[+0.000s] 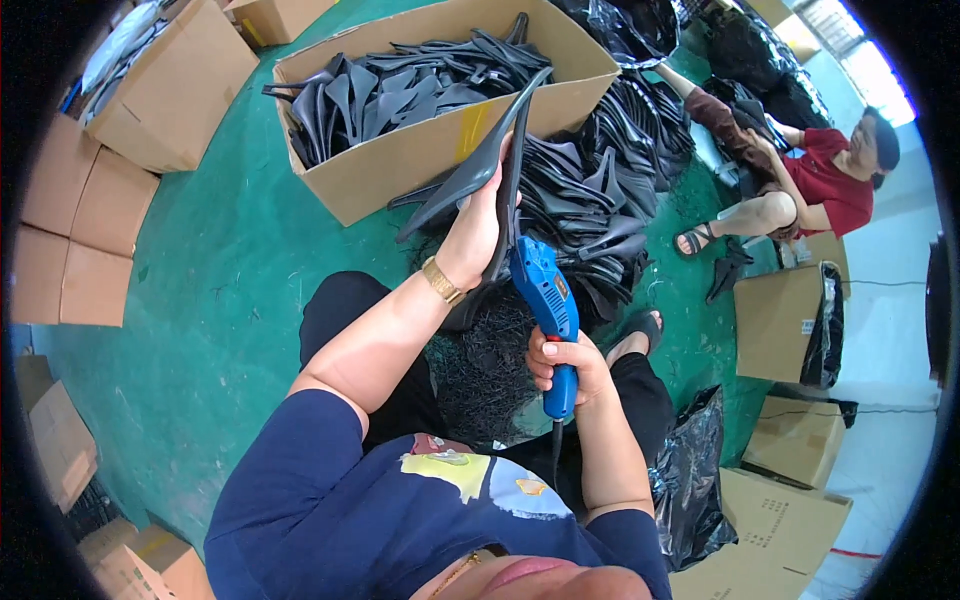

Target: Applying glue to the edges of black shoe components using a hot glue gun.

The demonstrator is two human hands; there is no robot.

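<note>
My left hand (472, 240), with a gold watch at the wrist, is raised in front of me and closed on a black plastic piece (465, 180) shaped like a bicycle saddle shell. Dark edges run on both sides of the fingers; I cannot tell whether this is one piece or two. Wrapped round the lower handle of a blue corded power tool (548, 285) is my right hand (572, 365). The tool's upper end is close against the piece's lower right edge; its tip is hidden. Black trimmings (490, 375) lie heaped between my legs.
A large cardboard box (400, 180) full of similar pieces stands ahead, with a pile of them (590, 190) beside it. At the far right sits another person (800, 185) in a red shirt. Cartons (95, 210) line the left; a black plastic bag (690, 480) lies at right.
</note>
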